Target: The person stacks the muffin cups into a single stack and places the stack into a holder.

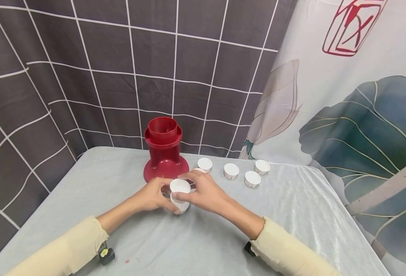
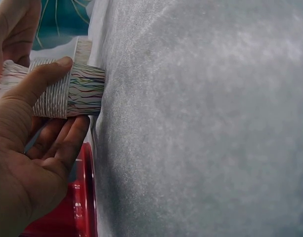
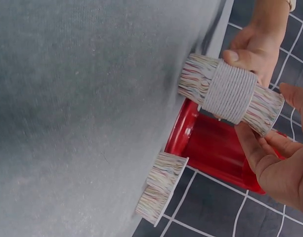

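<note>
Low over the front of the red stand, my left hand grips a nested stack of small paper cups, white with wavy coloured lines. Its thumb and fingers lie around the bunched rims in the left wrist view. My right hand holds the top paper cup between thumb and fingers. That cup's base sits in or against the mouth of the stack; how deep is hidden. The stack's lower end appears to touch the cloth. Just behind my hands stands a red plastic stand with a round tube and flared base.
Several loose paper cups stand upright right of the red stand, among them a near cup and a far cup. One is partly hidden behind my right hand. Grey cloth covers the table; a dark checked curtain hangs behind.
</note>
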`<state>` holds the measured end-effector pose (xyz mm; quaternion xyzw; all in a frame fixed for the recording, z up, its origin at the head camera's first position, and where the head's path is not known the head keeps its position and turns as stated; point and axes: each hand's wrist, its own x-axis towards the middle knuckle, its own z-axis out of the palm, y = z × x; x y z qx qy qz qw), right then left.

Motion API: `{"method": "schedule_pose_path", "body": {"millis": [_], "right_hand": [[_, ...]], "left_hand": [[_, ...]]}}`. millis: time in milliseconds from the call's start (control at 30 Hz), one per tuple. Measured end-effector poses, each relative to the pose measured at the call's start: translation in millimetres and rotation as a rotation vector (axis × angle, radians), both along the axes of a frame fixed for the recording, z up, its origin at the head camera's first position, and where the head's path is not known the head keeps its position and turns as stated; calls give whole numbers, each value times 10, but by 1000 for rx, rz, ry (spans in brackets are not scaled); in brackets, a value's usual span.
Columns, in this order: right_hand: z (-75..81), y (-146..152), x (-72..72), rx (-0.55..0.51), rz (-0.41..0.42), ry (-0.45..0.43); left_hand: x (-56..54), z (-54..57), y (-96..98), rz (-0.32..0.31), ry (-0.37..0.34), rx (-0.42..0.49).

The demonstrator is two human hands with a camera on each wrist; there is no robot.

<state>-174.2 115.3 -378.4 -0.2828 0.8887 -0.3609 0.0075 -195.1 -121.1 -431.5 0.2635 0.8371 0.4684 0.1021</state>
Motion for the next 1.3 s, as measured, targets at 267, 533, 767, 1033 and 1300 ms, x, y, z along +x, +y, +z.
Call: {"method": "schedule_pose_path", "body": {"millis": [267,533,767,1033,1300], "right_hand": [[-40,8,13,64,30,5],[-99,47,18,76,75,-51],[-109,60,15,67,77,-64],[-126,37,51,42,41,-59],[-115,9,49,1,-58,-151]], "left_hand": [[3,-7,5,-8,-8,29],[8,-22,6,6,-22,22],[12,-11,16,14,-34,23],[36,11,19,11,-39,26],[35,10,27,15,-27,21]]}}
